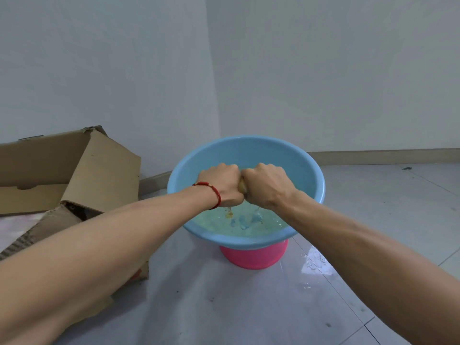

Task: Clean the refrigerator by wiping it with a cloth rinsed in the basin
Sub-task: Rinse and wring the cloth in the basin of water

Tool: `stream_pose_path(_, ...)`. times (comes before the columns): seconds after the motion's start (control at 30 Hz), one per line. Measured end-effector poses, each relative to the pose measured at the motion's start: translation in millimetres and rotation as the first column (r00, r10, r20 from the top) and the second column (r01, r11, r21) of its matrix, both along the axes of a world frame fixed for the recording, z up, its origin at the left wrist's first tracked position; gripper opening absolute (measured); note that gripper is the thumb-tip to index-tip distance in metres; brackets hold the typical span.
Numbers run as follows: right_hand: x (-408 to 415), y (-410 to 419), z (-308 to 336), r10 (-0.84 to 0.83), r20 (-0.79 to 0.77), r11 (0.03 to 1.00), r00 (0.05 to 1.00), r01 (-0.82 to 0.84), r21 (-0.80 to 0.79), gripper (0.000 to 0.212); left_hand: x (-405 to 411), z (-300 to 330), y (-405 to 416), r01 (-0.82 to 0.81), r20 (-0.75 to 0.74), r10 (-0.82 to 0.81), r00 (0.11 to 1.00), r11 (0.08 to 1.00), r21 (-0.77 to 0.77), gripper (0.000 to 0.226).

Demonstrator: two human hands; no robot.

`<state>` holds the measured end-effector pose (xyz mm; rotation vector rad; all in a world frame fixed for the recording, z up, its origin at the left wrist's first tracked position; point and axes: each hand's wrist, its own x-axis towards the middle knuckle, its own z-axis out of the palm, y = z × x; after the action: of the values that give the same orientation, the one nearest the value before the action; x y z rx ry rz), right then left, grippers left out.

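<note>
Both hands (245,186) around cloth (242,187)

Your left hand (221,185) and right hand (266,186) meet knuckle to knuckle, with the cloth (242,186) caught between them, mostly hidden inside your fingers (225,168). Directly beneath your fingers sits the basin (249,241), holding water (224,224). The basin rests on top of a stool (254,257), which stands on the floor (249,307) below and slightly nearer you than your fingers. To the left of your fingers, well apart, a cardboard box (74,170) lies on the floor against the wall (99,70). Beyond your fingers, two walls meet in a corner behind the basin.
</note>
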<state>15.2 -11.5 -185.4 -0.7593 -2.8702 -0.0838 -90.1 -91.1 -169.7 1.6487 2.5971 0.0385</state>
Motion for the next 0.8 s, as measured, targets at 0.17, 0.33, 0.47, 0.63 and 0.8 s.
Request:
stream_pose_path(0.17,-3,8,-10,0.151,0.028,0.97,0.988,-0.154,0.188,0.017,-1,-12,-9,-0.132,0.536,0.103,0.838,0.991,0.017,0.015)
stream_pose_path(0.33,-5,17,-22,0.274,-0.015,0.921,0.962,-0.258,0.291,0.051,5,-20,-22,-0.259,0.804,0.188,0.564,0.965,-0.043,0.016)
stream_pose_path(0.47,-10,25,-22,0.396,-0.089,0.871,0.914,-0.344,0.351,0.049,6,-19,-26,-0.288,0.906,0.188,0.379,0.954,-0.078,0.032)
stream_pose_path(0.63,-11,32,-19,0.464,-0.091,0.824,0.881,-0.392,0.409,0.036,6,-24,-27,-0.312,0.96,0.165,0.224,0.946,-0.09,0.038)
stream_pose_path(0.8,-14,37,-15,0.333,0.007,0.898,0.943,-0.32,0.302,0.035,-4,-29,-18,-0.272,0.962,0.123,0.242,0.961,-0.055,0.031)
